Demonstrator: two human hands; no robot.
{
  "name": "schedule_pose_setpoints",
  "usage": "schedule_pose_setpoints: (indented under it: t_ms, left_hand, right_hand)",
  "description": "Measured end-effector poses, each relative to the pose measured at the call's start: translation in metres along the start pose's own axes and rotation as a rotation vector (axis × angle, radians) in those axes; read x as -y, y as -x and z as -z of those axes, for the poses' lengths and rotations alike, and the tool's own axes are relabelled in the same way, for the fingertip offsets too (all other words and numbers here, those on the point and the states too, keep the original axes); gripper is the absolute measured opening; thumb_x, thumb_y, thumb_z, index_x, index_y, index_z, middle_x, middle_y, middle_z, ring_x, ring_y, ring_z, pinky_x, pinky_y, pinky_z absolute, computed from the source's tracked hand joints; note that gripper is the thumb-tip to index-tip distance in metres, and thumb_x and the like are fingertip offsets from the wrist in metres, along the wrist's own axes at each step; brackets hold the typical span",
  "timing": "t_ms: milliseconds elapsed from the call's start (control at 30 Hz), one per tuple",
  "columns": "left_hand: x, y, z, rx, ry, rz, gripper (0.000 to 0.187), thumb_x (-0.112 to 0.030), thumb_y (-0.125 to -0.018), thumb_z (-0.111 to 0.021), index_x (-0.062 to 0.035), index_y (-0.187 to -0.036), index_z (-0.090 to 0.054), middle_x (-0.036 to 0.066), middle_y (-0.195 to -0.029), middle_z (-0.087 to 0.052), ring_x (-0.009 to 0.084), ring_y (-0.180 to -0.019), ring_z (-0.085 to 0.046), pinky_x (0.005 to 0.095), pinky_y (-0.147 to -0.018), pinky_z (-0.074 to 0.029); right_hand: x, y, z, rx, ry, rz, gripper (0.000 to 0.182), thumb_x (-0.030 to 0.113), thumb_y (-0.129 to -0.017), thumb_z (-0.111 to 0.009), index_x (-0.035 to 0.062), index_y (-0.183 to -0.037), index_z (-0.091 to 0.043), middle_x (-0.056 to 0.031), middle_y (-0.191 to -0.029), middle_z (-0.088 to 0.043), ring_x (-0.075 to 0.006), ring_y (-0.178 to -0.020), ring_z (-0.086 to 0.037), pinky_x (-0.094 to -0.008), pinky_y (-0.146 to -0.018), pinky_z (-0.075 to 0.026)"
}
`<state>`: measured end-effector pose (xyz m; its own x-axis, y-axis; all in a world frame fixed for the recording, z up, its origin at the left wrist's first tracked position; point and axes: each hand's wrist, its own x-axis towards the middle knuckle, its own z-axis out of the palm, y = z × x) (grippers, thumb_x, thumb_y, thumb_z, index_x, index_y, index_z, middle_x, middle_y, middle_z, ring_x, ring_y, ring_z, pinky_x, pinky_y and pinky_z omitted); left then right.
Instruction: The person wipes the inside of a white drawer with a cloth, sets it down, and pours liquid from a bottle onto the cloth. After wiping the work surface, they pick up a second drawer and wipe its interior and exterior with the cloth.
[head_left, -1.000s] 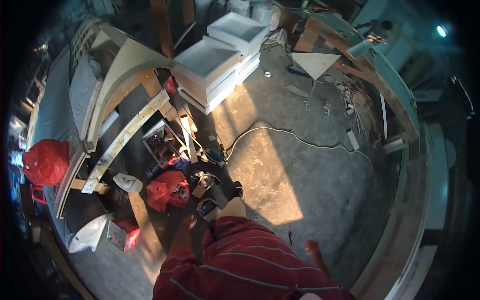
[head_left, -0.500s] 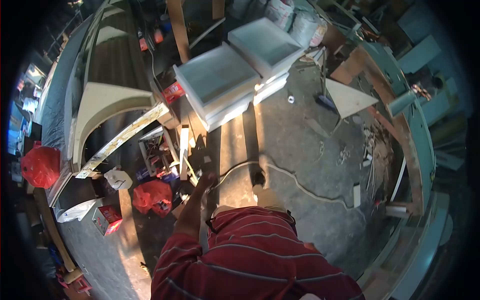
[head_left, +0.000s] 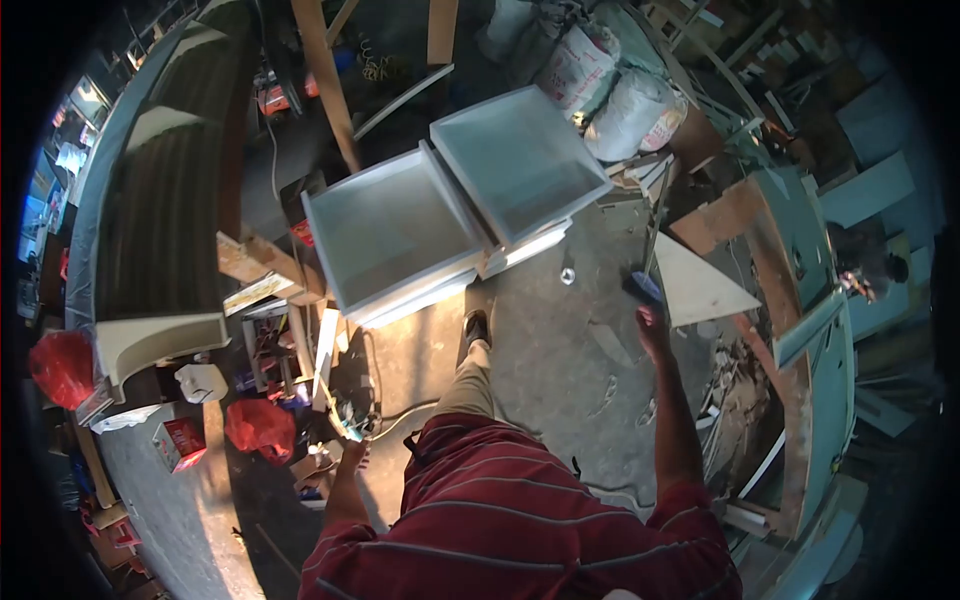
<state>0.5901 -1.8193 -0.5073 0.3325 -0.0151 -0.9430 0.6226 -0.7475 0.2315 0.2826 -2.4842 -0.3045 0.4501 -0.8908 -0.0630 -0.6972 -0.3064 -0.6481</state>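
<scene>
Bare concrete floor (head_left: 560, 350) open between hands; stacked white square trays (head_left: 400, 235) ahead, red plastic bag (head_left: 260, 425) left.

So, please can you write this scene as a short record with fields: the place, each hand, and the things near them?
place: cluttered workshop, concrete floor
left hand: low at the person's side, close to a small teal tool; whether the fingers hold it cannot be told
right hand: reaching forward, just below a blue object; contact unclear
ahead: stacked white trays
left side: red bag, red box
right side: white triangular board
</scene>
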Motion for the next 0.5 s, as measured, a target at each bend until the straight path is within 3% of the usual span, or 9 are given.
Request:
schedule_pose_setpoints:
  t_ms: [33, 67, 100, 133, 200, 267, 333, 367, 500]
  left_hand:
    - [-0.031, -0.018, -0.022, 0.014, 0.049, -0.122, 0.037, -0.043, -0.084, -0.054, -0.0116, -0.067, -0.046, -0.001, -0.055, -0.042, 0.0108, -0.045, -0.042, 0.0292, -0.041, -0.038]
    - [-0.064, -0.047, -0.030, 0.294, 0.161, -0.241, 0.035, -0.043, -0.083, -0.055, -0.0107, -0.071, -0.050, 0.000, -0.057, -0.046, 0.0120, -0.047, -0.046, 0.0296, -0.043, -0.040]
    - [-0.084, -0.105, -0.055, 0.260, 0.219, -0.221, 0.037, -0.043, -0.082, -0.055, -0.0069, -0.075, -0.055, 0.001, -0.058, -0.051, 0.0141, -0.048, -0.050, 0.0307, -0.045, -0.042]
    - [-0.142, -0.090, -0.090, -0.052, 0.007, -0.460, 0.042, -0.044, -0.082, -0.055, -0.0028, -0.076, -0.058, 0.003, -0.058, -0.054, 0.0166, -0.050, -0.053, 0.0317, -0.048, -0.044]
    - [-0.232, -0.106, -0.133, -0.014, -0.154, -0.749, 0.049, -0.050, -0.082, -0.055, -0.0024, -0.069, -0.057, 0.005, -0.054, -0.052, 0.0167, -0.047, -0.049, 0.0315, -0.047, -0.041]
    - [-0.338, -0.086, -0.186, 0.065, 0.104, -0.821, 0.045, -0.047, -0.081, -0.056, -0.0031, -0.072, -0.056, 0.005, -0.052, -0.048, 0.0186, -0.048, -0.047, 0.0335, -0.048, -0.038]
    - [-0.427, -0.066, -0.223, -0.083, -0.042, -0.950, 0.049, -0.043, -0.078, -0.061, -0.0011, -0.102, -0.056, 0.017, -0.094, -0.063, 0.0296, -0.090, -0.061, 0.0385, -0.077, -0.047]
    - [-0.478, -0.025, -0.224, -0.017, -0.202, -0.926, 0.058, -0.042, -0.078, -0.062, -0.0008, -0.117, -0.050, 0.021, -0.113, -0.057, 0.0335, -0.108, -0.054, 0.0389, -0.089, -0.044]
    - [-0.573, -0.036, -0.268, -0.055, -0.201, -0.747, 0.076, -0.044, -0.074, -0.067, -0.0022, -0.131, -0.037, 0.025, -0.119, -0.052, 0.0326, -0.106, -0.055, 0.0391, -0.091, -0.043]
  right_hand:
    - [0.004, -0.028, -0.008, 0.009, 0.026, 0.065, 0.033, 0.026, -0.085, -0.058, 0.0014, -0.107, -0.058, -0.0157, -0.101, -0.064, -0.0248, -0.096, -0.062, -0.0342, -0.082, -0.048]
    - [0.007, -0.051, -0.014, 0.015, 0.130, 0.145, 0.033, 0.024, -0.084, -0.060, 0.0002, -0.107, -0.057, -0.0172, -0.101, -0.063, -0.0257, -0.097, -0.062, -0.0348, -0.084, -0.048]
    - [0.012, -0.070, -0.023, 0.036, 0.090, 0.135, 0.034, 0.024, -0.083, -0.061, -0.0002, -0.107, -0.057, -0.0179, -0.101, -0.063, -0.0263, -0.097, -0.062, -0.0356, -0.084, -0.048]
    - [0.015, -0.089, -0.029, 0.063, 0.056, 0.118, 0.034, 0.024, -0.083, -0.062, -0.0007, -0.107, -0.057, -0.0186, -0.100, -0.063, -0.0269, -0.097, -0.062, -0.0364, -0.084, -0.047]
    - [0.019, -0.123, -0.035, 0.142, 0.088, 0.117, 0.035, 0.024, -0.082, -0.062, -0.0007, -0.107, -0.057, -0.0187, -0.100, -0.063, -0.0274, -0.097, -0.061, -0.0372, -0.084, -0.047]
    - [0.026, -0.171, -0.046, 0.198, 0.080, 0.139, 0.035, 0.024, -0.082, -0.063, -0.0008, -0.107, -0.057, -0.0188, -0.099, -0.063, -0.0279, -0.096, -0.061, -0.0379, -0.085, -0.047]
    - [0.025, -0.214, -0.051, 0.231, 0.141, 0.116, 0.037, 0.024, -0.081, -0.064, -0.0004, -0.108, -0.057, -0.0189, -0.100, -0.063, -0.0289, -0.097, -0.061, -0.0375, -0.085, -0.047]
    - [0.033, -0.238, -0.051, 0.234, 0.213, 0.148, 0.039, 0.024, -0.080, -0.065, -0.0006, -0.109, -0.057, -0.0192, -0.101, -0.062, -0.0295, -0.097, -0.061, -0.0366, -0.084, -0.047]
    - [0.060, -0.360, -0.067, 0.180, 0.243, 0.314, 0.042, 0.026, -0.078, -0.066, -0.0012, -0.109, -0.057, -0.0201, -0.102, -0.061, -0.0323, -0.097, -0.060, -0.0385, -0.084, -0.047]
